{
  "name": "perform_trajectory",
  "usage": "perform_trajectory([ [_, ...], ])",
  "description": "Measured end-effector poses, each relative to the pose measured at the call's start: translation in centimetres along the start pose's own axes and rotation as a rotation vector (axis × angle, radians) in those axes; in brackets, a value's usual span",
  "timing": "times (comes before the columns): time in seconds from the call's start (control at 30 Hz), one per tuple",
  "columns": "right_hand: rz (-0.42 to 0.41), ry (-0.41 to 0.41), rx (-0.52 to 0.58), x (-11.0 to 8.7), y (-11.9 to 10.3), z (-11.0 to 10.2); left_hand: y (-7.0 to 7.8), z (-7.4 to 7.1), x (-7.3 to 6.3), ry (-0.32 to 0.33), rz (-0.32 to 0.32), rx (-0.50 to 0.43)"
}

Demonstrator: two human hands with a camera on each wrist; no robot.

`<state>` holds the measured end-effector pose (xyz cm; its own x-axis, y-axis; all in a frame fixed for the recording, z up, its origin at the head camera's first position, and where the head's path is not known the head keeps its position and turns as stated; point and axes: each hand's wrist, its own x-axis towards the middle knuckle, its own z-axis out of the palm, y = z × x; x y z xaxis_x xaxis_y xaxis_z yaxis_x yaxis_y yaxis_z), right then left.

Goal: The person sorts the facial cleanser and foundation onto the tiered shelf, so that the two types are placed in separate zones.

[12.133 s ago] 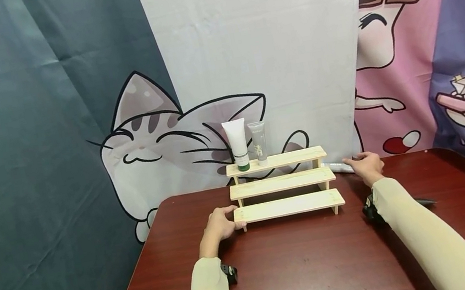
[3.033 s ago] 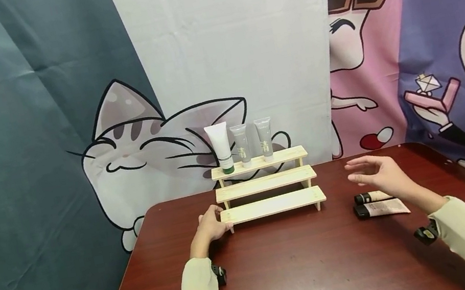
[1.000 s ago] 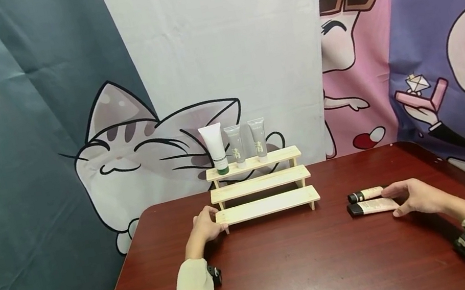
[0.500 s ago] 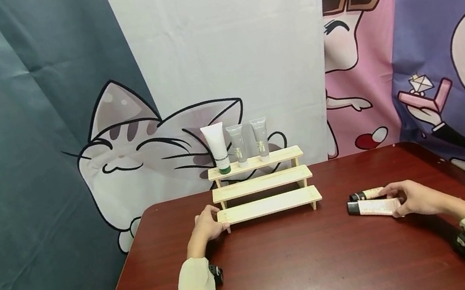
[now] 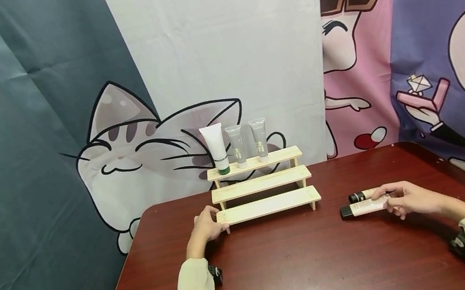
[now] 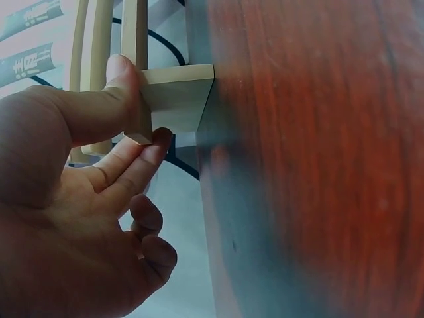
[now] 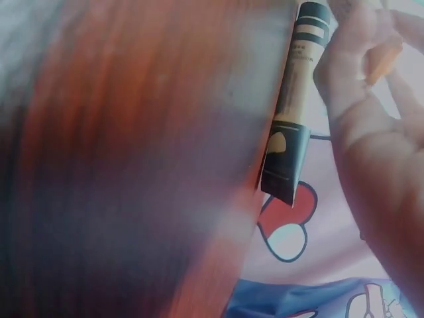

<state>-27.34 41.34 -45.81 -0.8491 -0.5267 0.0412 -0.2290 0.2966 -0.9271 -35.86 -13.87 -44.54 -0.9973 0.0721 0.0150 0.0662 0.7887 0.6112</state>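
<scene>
My left hand pinches the left end of the lowest step of a pale wooden three-step stand; in the left wrist view the thumb lies on top and fingers reach beneath. On the top step stand a white tube with a green cap and two clear grey tubes, one in the middle, one to its right. At the right, my right hand pinches the tail end of a cream tube with a black cap, cap pointing left. Just behind lies another black-capped cream tube.
Everything stands on a dark red-brown table. Behind its far edge hangs a printed cloth backdrop with cartoon figures. The two lower steps of the stand bear no tubes.
A second grey tube has joined the top step since the oldest frame. Lately my right hand has gripped the nearer cream tube and shifted it slightly left. My left hand keeps its hold.
</scene>
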Motion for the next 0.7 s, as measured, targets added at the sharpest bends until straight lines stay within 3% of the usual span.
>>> perform_trajectory([
  [0.17,-0.061,0.072,-0.024,0.3,-0.4,0.4,0.0,0.0,0.0,0.004,0.004,0.003],
  [0.4,-0.213,0.208,-0.188,1.2,-1.3,1.1,-0.2,0.0,0.1,0.003,0.005,0.004],
  [0.6,-0.237,0.389,-0.309,2.3,-2.4,1.8,-0.3,0.2,0.2,0.007,0.000,-0.008],
  [0.7,-0.260,0.432,-0.341,2.8,-2.5,2.1,-0.3,0.3,0.2,0.003,0.000,0.003],
])
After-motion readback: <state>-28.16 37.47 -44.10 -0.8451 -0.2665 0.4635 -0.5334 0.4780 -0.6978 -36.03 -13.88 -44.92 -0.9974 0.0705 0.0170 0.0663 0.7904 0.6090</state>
